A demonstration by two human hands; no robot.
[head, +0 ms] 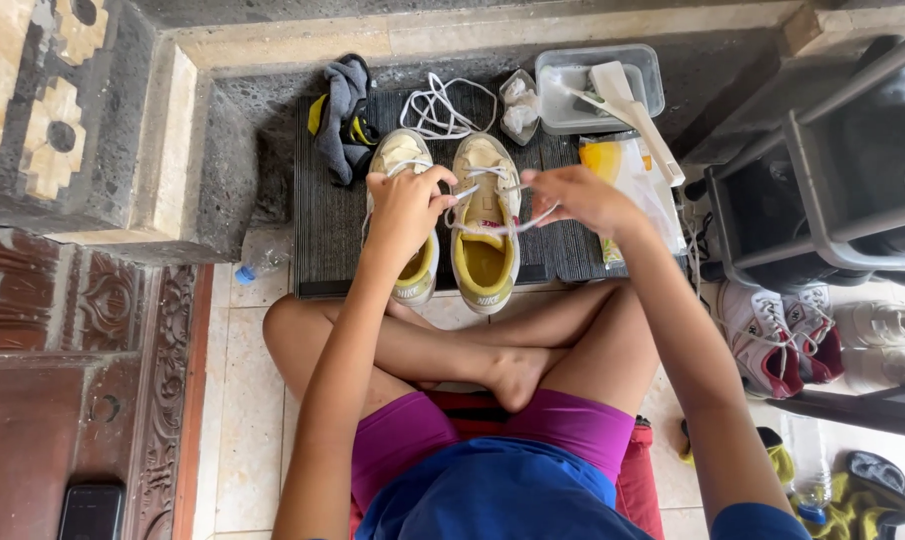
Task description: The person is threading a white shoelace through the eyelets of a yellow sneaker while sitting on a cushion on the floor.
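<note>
Two cream shoes (484,235) with yellow insides sit on a dark grey ribbed mat (322,230). White laces (442,108) lie at the mat's far edge, beside a grey and yellow cloth (340,115). Right of the mat stand white and red shoes (772,340). The shorts (402,435) are purple, the shirt (502,495) blue.
</note>
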